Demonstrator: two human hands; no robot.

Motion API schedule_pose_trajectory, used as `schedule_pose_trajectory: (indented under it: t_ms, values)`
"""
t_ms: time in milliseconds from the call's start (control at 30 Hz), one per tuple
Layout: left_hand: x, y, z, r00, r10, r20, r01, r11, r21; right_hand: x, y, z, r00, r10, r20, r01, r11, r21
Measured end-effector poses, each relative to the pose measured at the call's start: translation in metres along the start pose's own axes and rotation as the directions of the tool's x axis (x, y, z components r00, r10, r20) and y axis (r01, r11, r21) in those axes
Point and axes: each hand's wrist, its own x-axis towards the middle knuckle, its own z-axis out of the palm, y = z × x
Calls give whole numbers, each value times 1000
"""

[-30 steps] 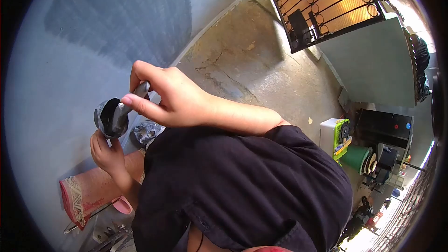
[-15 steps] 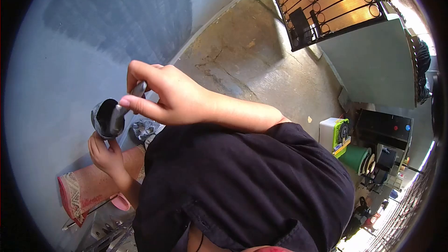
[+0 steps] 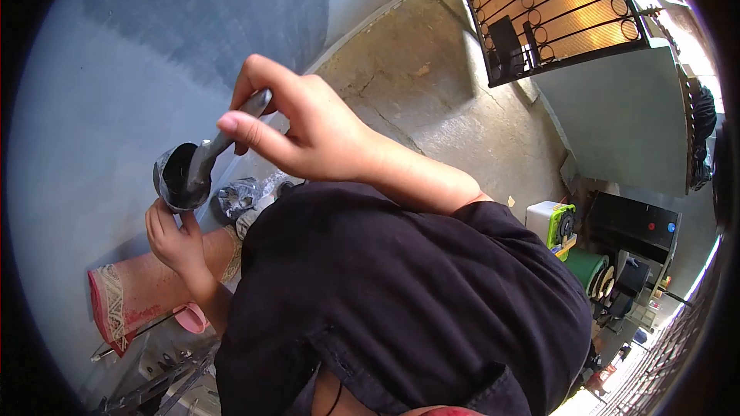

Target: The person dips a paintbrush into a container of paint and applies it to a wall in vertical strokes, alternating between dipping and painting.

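My right hand [image 3: 301, 123] grips the grey handle of a dark tool [image 3: 213, 152] between thumb and fingers. The tool's lower end is inside a round, dark-lined container [image 3: 163, 177], so its head is hard to make out. With its fingers around the bottom rim, my left hand [image 3: 175, 241] holds the container up, its opening facing me. Both are close to the blue-grey wall [image 3: 100, 139], which has a darker patch higher up.
A rolled pinkish rug [image 3: 146, 293] leans below my left hand, near a pink item [image 3: 192, 318] and crumpled plastic [image 3: 237, 197]. Cracked concrete floor [image 3: 401, 54] lies ahead. To the right are a metal gate [image 3: 555, 11], a green-and-white box [image 3: 549, 223] and a green drum [image 3: 587, 270].
My right hand has moved up and slightly right, drawing the tool partly out of the container. The container and my left hand sit slightly higher in view.
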Motion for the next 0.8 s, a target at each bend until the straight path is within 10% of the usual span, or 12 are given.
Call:
schedule_pose_trajectory:
  t_ms: [800]
  values:
    - [-12, 5, -1, 998, -61, 1, 61, 998, 29, 1, 2, 2, 996, -35, 79, 42, 995, -95]
